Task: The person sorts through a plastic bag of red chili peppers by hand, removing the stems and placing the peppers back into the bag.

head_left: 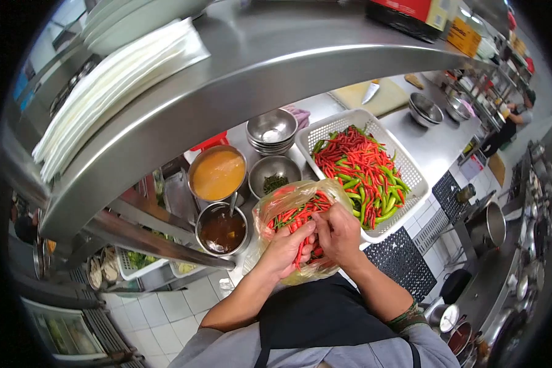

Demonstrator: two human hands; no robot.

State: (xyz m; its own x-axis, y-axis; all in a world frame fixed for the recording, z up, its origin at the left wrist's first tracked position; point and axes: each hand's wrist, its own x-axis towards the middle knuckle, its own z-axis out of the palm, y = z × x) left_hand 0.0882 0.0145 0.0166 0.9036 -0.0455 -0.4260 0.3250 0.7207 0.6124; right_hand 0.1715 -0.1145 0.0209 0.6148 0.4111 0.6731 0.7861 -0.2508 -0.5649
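Close to the body, a clear plastic bag (265, 214) full of thin red chilies (295, 214) stands open. My left hand (286, 248) is over the bag, its fingers closed on some red chilies. Right beside it, my right hand (339, 236) is closed in a pinch at the same chilies; what exactly its fingertips hold is hidden. Just beyond and to the right of the bag, a white perforated basket (415, 178) holds red and green chilies (362, 172).
Left of the bag are a pot of orange liquid (218, 175), a pot of dark liquid (222, 228) and metal bowls (272, 127). A knife (370, 92) lies on a cutting board (383, 101). A steel shelf (251, 67) crosses above. Another person (514, 122) stands far right.
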